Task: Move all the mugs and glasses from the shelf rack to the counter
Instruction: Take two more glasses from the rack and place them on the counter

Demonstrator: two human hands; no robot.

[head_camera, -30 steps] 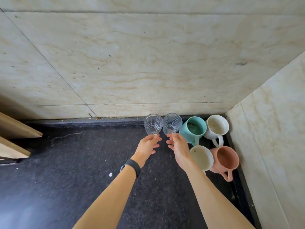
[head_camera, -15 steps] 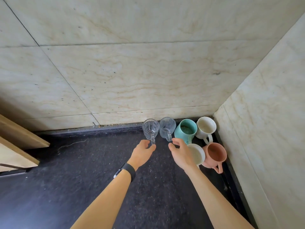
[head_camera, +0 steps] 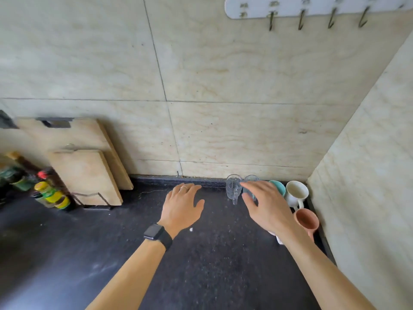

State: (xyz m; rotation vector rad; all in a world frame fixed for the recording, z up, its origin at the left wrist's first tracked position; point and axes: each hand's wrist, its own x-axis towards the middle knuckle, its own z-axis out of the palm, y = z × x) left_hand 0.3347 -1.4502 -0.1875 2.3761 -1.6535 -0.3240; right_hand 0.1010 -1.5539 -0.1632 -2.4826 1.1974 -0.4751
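Upright at the back of the dark speckled stone counter [head_camera: 201, 276], by the wall, stand a clear handled glass mug [head_camera: 232, 187], a second clear glass [head_camera: 251, 178], a teal ceramic mug [head_camera: 279, 187], a white ceramic mug [head_camera: 296, 191] and a pink ceramic mug [head_camera: 307, 218]. The right hand [head_camera: 266, 206], fingers spread, partly covers the second clear glass and grips nothing. The left hand [head_camera: 182, 206] is spread flat and empty, left of the mugs.

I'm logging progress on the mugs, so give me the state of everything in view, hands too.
Left hand, open, empty.
Right hand, open, over right glass; contact unclear.
Left glass, upright on counter, free.
Right glass, upright, mostly hidden.
Teal mug, upright, partly hidden.
White mug, upright on counter.
Pink mug, upright on counter.
Hooks, bare.
Boards, leaning on wall.
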